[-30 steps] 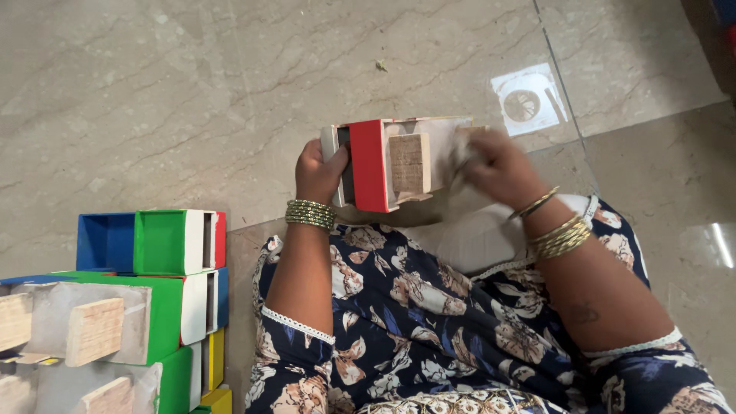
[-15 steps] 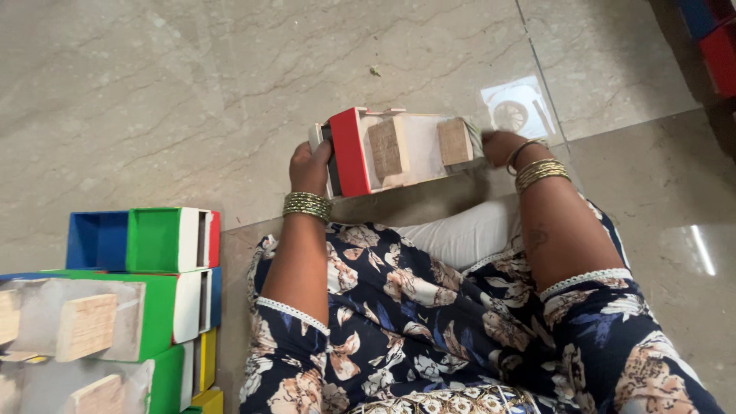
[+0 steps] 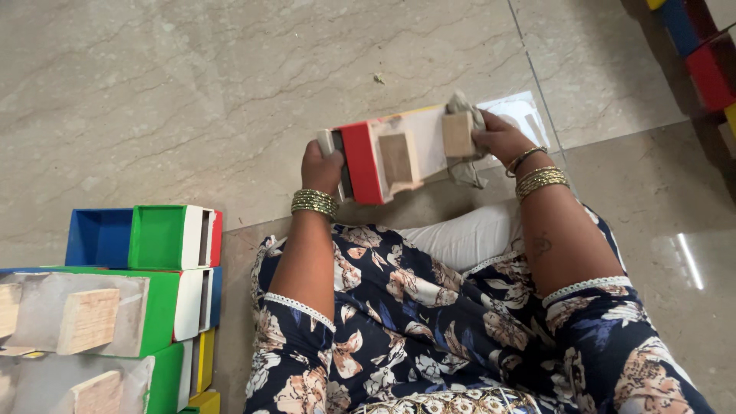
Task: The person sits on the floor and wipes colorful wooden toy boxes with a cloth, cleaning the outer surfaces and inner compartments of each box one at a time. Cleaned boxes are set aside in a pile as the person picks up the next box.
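So the person was sitting on the beige marble floor (image 3: 192, 100) with a long white wooden box with a red end panel (image 3: 395, 153) held up over their lap, well off the floor. The left hand (image 3: 322, 165) was clamped around the red end, fingers wrapped behind it, probably to keep the box steady. The right hand (image 3: 498, 138) was at the other end, closed on a crumpled grey cloth (image 3: 468, 165) pressed against the box right by a small bare wooden block (image 3: 458, 134) fixed to its face. A second, darker block sat nearer the red end. Looked like wiping, though I couldn't tell whether the cloth was actually rubbing the wood or just bunched there.

Near the bottom left corner of the floor sat a stack of similar painted boxes in green, blue, white and yellow (image 3: 153, 284), piled sideways within arm's reach. More red and blue boxes (image 3: 709, 54) were by the top right corner.
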A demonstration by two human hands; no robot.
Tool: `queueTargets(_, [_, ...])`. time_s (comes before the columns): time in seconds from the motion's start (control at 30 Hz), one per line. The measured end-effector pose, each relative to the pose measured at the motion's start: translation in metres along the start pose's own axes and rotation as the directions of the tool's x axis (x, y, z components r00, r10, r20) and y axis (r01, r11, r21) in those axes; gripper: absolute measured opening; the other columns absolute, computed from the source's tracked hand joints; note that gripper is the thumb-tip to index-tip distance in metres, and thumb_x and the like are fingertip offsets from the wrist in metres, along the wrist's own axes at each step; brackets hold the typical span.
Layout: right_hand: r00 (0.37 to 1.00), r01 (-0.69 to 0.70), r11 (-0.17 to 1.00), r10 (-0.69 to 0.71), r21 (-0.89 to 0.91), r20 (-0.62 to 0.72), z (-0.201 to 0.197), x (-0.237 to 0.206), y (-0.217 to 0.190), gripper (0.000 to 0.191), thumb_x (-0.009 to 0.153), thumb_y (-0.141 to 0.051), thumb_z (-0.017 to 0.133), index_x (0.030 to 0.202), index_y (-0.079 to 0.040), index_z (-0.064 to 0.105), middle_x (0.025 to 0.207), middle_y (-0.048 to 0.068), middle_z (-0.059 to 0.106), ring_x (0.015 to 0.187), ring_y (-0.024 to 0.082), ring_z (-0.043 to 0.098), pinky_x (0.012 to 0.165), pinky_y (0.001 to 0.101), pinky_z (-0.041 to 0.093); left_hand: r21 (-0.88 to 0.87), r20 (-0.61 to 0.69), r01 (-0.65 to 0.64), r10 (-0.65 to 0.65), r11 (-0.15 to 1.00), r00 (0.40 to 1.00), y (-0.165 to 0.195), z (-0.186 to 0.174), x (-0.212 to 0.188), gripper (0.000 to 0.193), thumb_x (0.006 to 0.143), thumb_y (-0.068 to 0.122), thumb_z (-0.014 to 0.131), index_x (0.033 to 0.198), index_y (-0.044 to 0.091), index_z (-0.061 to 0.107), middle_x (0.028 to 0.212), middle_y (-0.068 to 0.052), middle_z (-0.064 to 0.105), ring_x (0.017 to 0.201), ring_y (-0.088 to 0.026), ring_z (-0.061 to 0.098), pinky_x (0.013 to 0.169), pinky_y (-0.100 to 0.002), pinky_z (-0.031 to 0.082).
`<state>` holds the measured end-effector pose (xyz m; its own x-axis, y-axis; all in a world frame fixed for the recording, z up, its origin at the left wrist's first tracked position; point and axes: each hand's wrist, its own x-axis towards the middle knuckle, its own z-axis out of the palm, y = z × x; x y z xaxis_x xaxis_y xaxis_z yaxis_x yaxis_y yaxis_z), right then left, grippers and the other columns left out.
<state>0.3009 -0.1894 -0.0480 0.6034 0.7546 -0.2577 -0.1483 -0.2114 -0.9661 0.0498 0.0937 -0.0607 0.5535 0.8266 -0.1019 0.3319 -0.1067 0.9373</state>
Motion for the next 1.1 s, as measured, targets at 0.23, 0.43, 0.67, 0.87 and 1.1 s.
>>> queueTargets(0.23, [0.973,-0.078,0.930,0.149,-0.358,0.175,-0.002,0.005,0.012,0.073,0.072,-0.009,0.073,0.142,-0.002,0.054,0.123,0.010,0.069,0.111,0.022,0.063,0.093,0.0374,0.052,0.030,-0.095,-0.109,0.112,0.994,0.989,-0.005,0.012,-0.002,0.024,0.078,0.015,0.066,0.095,-0.001,0.064,0.087,-0.018,0.072,0.079,-0.032,0.072,0.076,-0.042,0.056])
queueTargets(0.43, [0.913,-0.112,0.314,0.407,-0.943,0.027,0.014,-0.002,0.008,0.052,0.081,-0.032,0.073,0.127,-0.007,0.071,0.120,0.018,0.074,0.112,0.033,0.069,0.096,0.0403,0.053,0.097,-0.121,-0.267,0.278,0.959,0.953,0.001,0.013,0.000,0.027,0.077,0.015,0.068,0.100,0.002,0.064,0.092,-0.020,0.072,0.085,-0.038,0.071,0.078,-0.045,0.056])
queueTargets(0.67, [0.995,-0.039,0.845,0.080,-0.533,0.054,-0.007,-0.054,-0.021,0.050,0.082,-0.017,0.066,0.131,-0.005,0.064,0.116,0.013,0.070,0.105,0.024,0.065,0.090,0.0381,0.053,0.084,-0.054,-0.229,0.234,0.970,0.971,0.030,0.009,-0.017,0.033,0.075,0.017,0.069,0.104,0.003,0.063,0.093,-0.020,0.073,0.087,-0.038,0.072,0.079,-0.045,0.057])
queueTargets(0.87, [0.785,0.485,0.614,-0.619,-0.623,0.001,0.065,-0.016,0.007,0.041,0.096,-0.013,0.062,0.134,-0.001,0.058,0.132,0.018,0.062,0.119,0.034,0.061,0.103,0.0434,0.049,0.057,-0.042,-0.315,0.317,0.948,0.947,0.031,0.012,-0.022,0.033,0.076,0.017,0.068,0.104,0.001,0.062,0.094,-0.022,0.072,0.088,-0.040,0.071,0.078,-0.046,0.056])
queueTargets(1.1, [0.983,0.183,0.560,-0.129,-0.808,0.133,0.094,-0.049,-0.016,0.030,0.096,-0.023,0.067,0.114,0.001,0.066,0.120,0.023,0.063,0.107,0.038,0.064,0.094,0.0463,0.053,0.052,-0.120,-0.032,0.038,0.998,0.992,0.010,0.013,-0.002,0.029,0.079,0.021,0.066,0.100,0.000,0.064,0.093,-0.023,0.073,0.087,-0.039,0.072,0.080,-0.045,0.056])
